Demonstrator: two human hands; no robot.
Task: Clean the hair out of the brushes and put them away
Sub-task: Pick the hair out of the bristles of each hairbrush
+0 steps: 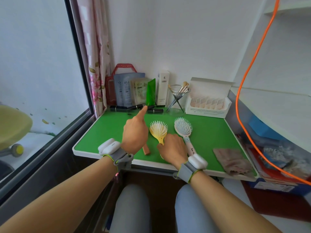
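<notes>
A yellow brush (158,130) with white bristles lies bristles-up on the green table (208,132). My right hand (173,149) grips its handle near the end. To its right lies a pale blue and pink brush (183,129), also bristles-up, its handle running beside my right hand. My left hand (134,133) hovers left of the yellow brush, index finger pointing forward and the other fingers curled. A wooden handle (146,150) sticks out from under that hand; the rest of that item is hidden.
Along the back edge stand sachets (125,89), a green tube (151,92), a white box (162,88), a glass with makeup brushes (180,91) and an open carton (208,101). A brown cloth (232,161) lies at the front right. An orange cable (249,91) hangs at right.
</notes>
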